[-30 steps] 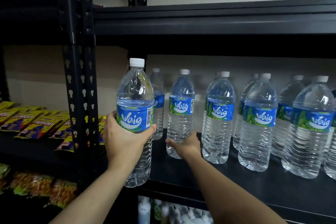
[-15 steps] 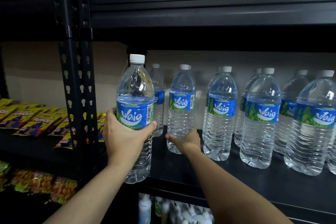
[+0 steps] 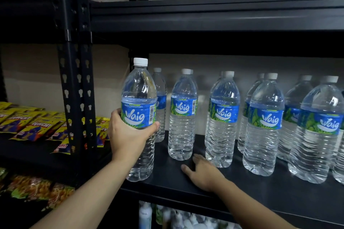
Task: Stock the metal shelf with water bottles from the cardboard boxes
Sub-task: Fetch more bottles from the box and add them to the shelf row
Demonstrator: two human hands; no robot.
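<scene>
My left hand (image 3: 128, 135) grips a clear water bottle (image 3: 139, 98) with a blue label and white cap, upright at the left front corner of the black metal shelf (image 3: 260, 189). Whether its base touches the board I cannot tell. My right hand (image 3: 203, 174) lies flat on the shelf board, fingers apart, holding nothing, just in front of a standing bottle (image 3: 183, 115). To the right, several more bottles (image 3: 264, 124) stand in two rows on the same board. No cardboard box is in view.
A black slotted upright post (image 3: 76, 72) stands left of the held bottle. Yellow snack packets (image 3: 33, 124) lie on the neighbouring shelf to the left, more packets (image 3: 37, 189) below. An upper shelf beam (image 3: 214, 16) hangs above the bottles. White containers (image 3: 186, 219) sit underneath.
My right hand has let go of the standing bottle and dropped back flat onto the shelf board. My left hand still holds its bottle in about the same place.
</scene>
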